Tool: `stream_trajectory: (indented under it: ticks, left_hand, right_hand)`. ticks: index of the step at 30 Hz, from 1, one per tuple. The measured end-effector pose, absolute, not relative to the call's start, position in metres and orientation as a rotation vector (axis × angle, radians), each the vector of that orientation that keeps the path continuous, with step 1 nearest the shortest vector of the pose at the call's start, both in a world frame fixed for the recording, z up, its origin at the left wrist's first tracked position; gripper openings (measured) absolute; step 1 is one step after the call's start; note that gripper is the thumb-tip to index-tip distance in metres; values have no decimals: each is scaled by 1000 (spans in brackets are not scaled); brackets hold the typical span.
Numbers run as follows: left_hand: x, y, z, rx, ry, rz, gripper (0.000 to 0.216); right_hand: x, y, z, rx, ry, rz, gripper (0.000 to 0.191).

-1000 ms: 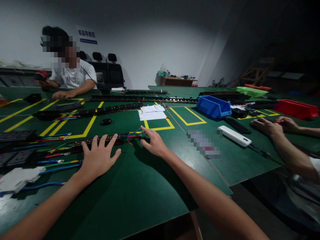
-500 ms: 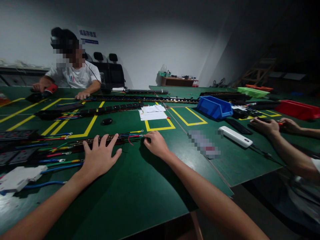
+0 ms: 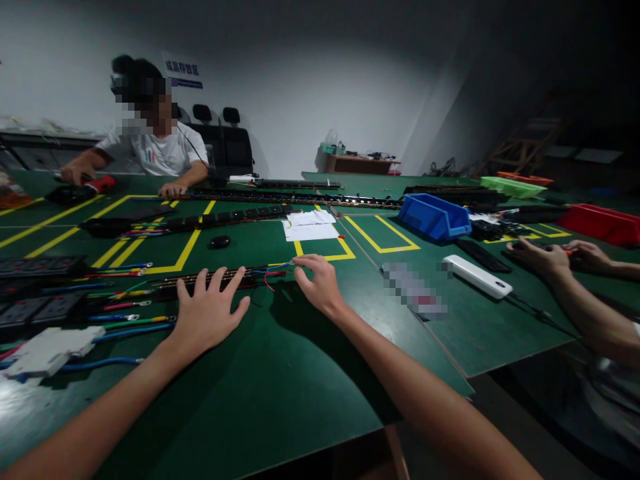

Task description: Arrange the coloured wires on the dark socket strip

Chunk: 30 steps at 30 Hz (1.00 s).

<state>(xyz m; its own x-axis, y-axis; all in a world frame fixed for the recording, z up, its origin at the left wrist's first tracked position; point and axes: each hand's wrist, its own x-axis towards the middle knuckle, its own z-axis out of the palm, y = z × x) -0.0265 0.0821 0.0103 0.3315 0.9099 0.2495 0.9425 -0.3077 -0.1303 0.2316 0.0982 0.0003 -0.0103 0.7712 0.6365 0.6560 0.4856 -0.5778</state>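
My left hand lies flat with fingers spread on a long dark strip that rests on the green table. Coloured wires in blue, red, green and yellow stick out of the strip's right end. My right hand is closed in a pinch on the tips of these wires, just right of the strip.
More coloured wires, black socket blocks and a white part lie at the left. White papers, a blue bin, a white bar and a red bin lie beyond. One person sits opposite; another person's hands work at the right.
My right hand went from open fingers reaching toward the wire ends to a pinch on them. The left hand stayed flat on the strip. The person opposite lowered a red tool to the table.
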Motion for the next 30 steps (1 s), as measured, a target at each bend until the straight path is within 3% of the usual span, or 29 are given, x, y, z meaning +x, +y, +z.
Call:
stream_trajectory:
  ticks: [10, 23, 30]
  left_hand:
    - [-23, 79, 18, -2353, -1716, -141, 78]
    - [-26, 82, 15, -2365, -1679, -158, 77]
    - [-24, 80, 16, -2350, -1692, -162, 75]
  right_hand:
    - [240, 99, -2, -1524, -1995, 33, 28]
    - [233, 97, 5, -1253, -1672, 280, 24]
    - [238, 98, 3, -1331, -1811, 98, 23]
